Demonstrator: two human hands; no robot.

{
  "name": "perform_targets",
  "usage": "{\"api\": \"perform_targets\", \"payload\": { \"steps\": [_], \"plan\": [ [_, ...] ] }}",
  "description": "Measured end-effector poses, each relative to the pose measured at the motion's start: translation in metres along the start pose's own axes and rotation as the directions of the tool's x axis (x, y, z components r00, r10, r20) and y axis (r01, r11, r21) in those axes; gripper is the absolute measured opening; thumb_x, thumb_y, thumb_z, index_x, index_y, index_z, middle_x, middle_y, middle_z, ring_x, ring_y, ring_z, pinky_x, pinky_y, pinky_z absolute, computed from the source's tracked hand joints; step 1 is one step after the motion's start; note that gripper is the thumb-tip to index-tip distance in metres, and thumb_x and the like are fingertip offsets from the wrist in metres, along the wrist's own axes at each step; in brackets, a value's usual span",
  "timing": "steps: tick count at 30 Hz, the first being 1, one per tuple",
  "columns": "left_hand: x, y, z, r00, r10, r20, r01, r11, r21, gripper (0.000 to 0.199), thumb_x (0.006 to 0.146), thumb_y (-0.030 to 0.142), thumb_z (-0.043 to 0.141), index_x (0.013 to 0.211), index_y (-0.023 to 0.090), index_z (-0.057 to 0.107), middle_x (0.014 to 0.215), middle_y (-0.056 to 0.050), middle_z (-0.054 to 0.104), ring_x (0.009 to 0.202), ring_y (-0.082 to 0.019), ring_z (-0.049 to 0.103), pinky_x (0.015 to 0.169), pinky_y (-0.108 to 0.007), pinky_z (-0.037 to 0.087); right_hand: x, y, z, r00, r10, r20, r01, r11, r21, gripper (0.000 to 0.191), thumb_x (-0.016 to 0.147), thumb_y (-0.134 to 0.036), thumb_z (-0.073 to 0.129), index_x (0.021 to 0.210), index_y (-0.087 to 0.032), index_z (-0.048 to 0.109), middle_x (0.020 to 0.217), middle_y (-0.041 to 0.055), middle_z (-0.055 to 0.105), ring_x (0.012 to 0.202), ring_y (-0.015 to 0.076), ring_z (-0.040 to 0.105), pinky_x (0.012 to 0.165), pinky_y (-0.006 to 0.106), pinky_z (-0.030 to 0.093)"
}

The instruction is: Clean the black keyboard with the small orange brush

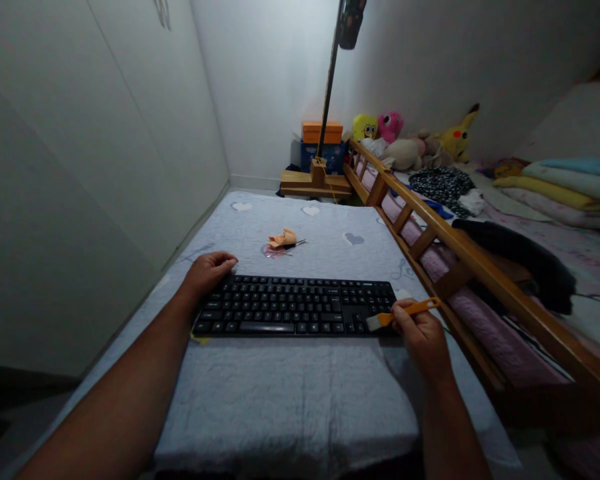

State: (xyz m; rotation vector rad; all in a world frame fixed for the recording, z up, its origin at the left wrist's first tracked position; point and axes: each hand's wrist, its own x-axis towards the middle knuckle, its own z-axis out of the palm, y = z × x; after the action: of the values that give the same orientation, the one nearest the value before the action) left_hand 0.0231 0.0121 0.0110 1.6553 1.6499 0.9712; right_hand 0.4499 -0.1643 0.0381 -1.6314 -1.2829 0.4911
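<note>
A black keyboard (280,303) lies flat across the cloth-covered table. My left hand (211,272) is at its upper left corner, fingers curled together against the edge; the fingertips are partly hidden. In my right hand (420,333) is a small brush (380,321) with an orange handle, its end loop sticking out to the right. The pale bristles touch the keys at the lower right, around the arrow keys and number pad. Beyond the keyboard sit a crumpled orange cloth-like piece (283,238) and thin metal tools (300,242), too small to name.
A pale blue quilted cloth (290,393) covers the table. Along the right runs a wooden bed rail (460,260), with bedding and plush toys (405,150) behind it. White cabinet doors (95,153) stand at left. A wooden stand (316,179) with a pole is at the far end.
</note>
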Motion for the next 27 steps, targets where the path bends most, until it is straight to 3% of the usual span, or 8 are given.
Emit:
{"api": "perform_targets", "payload": {
  "steps": [4, 16, 20, 24, 27],
  "plan": [
    [0.0, 0.0, 0.0, 1.0, -0.004, 0.0, 0.004, 1.0, 0.009, 0.039, 0.065, 0.055, 0.066, 0.08, 0.02, 0.075, 0.071, -0.002, 0.072, 0.07, -0.023, 0.064, 0.068, -0.032, 0.049, -0.004, -0.004, 0.01, 0.998, 0.008, 0.066, -0.009, 1.0, 0.011, 0.031, 0.091, -0.051, 0.058, 0.082, -0.023, 0.065, 0.061, 0.0009, 0.058, 0.058, 0.0194, 0.056, 0.057, 0.031, 0.042],
    [-0.001, 0.0, 0.001, 1.0, -0.008, 0.003, 0.008, 1.0, -0.004, 0.042, 0.065, 0.056, 0.067, 0.08, 0.019, 0.075, 0.071, -0.002, 0.071, 0.069, -0.021, 0.063, 0.067, -0.03, 0.048, 0.009, -0.007, -0.015, 0.986, -0.153, -0.073, 0.122, 0.94, -0.319, 0.031, 0.089, -0.049, 0.052, 0.079, -0.024, 0.067, 0.067, 0.0046, 0.067, 0.067, 0.025, 0.064, 0.066, 0.034, 0.045],
    [-0.001, -0.001, 0.001, 1.0, -0.018, 0.007, 0.018, 1.0, 0.001, 0.041, 0.065, 0.056, 0.067, 0.081, 0.019, 0.075, 0.072, -0.002, 0.071, 0.07, -0.022, 0.063, 0.066, -0.031, 0.047, 0.013, -0.016, -0.015, 0.977, -0.202, -0.069, 0.172, 0.937, -0.303, 0.03, 0.09, -0.047, 0.052, 0.079, -0.023, 0.066, 0.075, 0.0064, 0.07, 0.074, 0.0249, 0.065, 0.072, 0.034, 0.046],
    [0.0, -0.003, 0.001, 1.0, -0.016, 0.002, 0.016, 1.0, -0.018, 0.041, 0.064, 0.056, 0.067, 0.08, 0.019, 0.075, 0.074, -0.003, 0.072, 0.072, -0.023, 0.064, 0.069, -0.031, 0.048, 0.021, -0.038, -0.01, 0.988, -0.1, 0.121, 0.111, 0.99, -0.084, 0.03, 0.09, -0.049, 0.057, 0.085, -0.021, 0.068, 0.07, 0.0028, 0.066, 0.066, 0.0202, 0.061, 0.064, 0.031, 0.046],
    [0.001, -0.003, 0.002, 1.0, -0.018, 0.006, 0.019, 0.999, -0.032, 0.042, 0.063, 0.057, 0.068, 0.08, 0.019, 0.075, 0.073, -0.003, 0.073, 0.071, -0.022, 0.064, 0.069, -0.031, 0.049, 0.035, -0.061, -0.003, 0.916, -0.078, 0.393, 0.059, 0.996, 0.06, 0.031, 0.087, -0.049, 0.063, 0.089, -0.019, 0.07, 0.073, 0.0023, 0.065, 0.063, 0.0167, 0.057, 0.06, 0.028, 0.044]
  ]
}}
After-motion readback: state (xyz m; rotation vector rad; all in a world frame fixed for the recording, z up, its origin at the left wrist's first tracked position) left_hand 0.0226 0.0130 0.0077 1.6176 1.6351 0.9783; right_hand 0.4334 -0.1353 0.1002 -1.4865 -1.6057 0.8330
